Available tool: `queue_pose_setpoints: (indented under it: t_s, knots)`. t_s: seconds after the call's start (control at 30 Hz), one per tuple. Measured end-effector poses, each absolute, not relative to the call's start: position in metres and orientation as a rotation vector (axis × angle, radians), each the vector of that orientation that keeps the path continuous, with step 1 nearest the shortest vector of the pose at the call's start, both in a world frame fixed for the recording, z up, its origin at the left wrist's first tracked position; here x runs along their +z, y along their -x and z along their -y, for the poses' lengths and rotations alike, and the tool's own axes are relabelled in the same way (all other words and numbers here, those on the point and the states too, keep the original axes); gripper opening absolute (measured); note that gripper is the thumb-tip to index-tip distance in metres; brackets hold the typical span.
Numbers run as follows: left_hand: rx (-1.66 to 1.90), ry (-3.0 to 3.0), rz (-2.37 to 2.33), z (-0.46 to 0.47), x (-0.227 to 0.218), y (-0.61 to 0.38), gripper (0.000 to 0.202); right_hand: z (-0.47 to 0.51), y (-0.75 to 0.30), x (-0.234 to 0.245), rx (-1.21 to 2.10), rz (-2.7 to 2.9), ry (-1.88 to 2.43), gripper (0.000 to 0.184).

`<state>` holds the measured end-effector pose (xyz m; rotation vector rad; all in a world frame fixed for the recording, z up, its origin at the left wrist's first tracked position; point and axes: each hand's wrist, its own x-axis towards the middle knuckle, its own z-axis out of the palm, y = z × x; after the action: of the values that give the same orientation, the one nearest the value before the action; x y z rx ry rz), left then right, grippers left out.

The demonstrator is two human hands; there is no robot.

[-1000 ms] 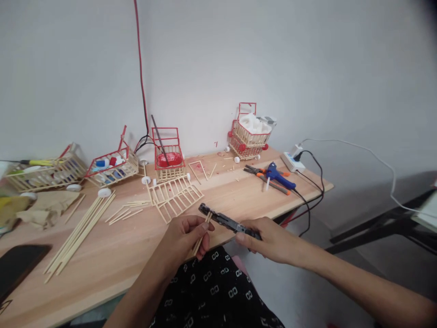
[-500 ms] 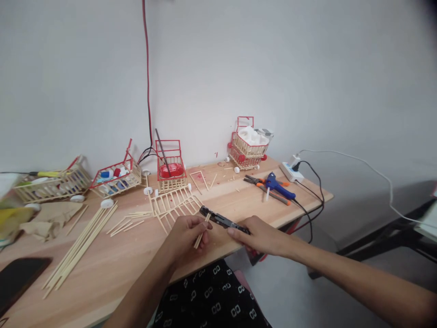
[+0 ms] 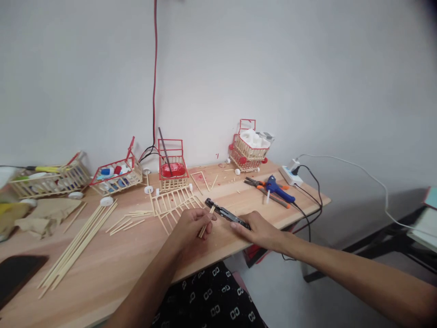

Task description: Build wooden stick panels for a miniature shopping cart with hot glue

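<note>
My left hand (image 3: 194, 224) is closed in a pinch on short wooden sticks (image 3: 212, 210), which tilt up between thumb and fingers. Wrapped around a long black-and-grey hand tool (image 3: 229, 216) is my right hand (image 3: 258, 228); the tool's exact kind is hard to make out. The far end of the tool lies at the upper ends of the sticks. Just beyond my left hand, ladder-like stick panels (image 3: 175, 203) rest on the table. Short cut sticks (image 3: 127, 224) are scattered to their left.
Small stick carts (image 3: 173, 184) with red trim line the wall. A blue glue gun (image 3: 279, 189) and orange-handled pliers (image 3: 254, 183) lie right, near a power strip (image 3: 290, 175). Long sticks (image 3: 80, 246), brown paper (image 3: 48, 216) and a phone (image 3: 20, 275) lie left.
The view has shifted slightly. Both hands remain together with the sticks and the tool, and the tool's far end still meets the sticks.
</note>
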<state>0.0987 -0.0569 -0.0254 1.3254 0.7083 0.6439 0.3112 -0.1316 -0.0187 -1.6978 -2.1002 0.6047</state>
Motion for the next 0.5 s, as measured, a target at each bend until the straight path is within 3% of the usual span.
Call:
queue_pose_setpoints:
  t_s: [0.5]
  knots:
    - [0.795,-1.428,-0.773,0.055,-0.026,-0.095,0.028,0.122,-0.3,-0.013,0.465,2.108,1.792,0.053]
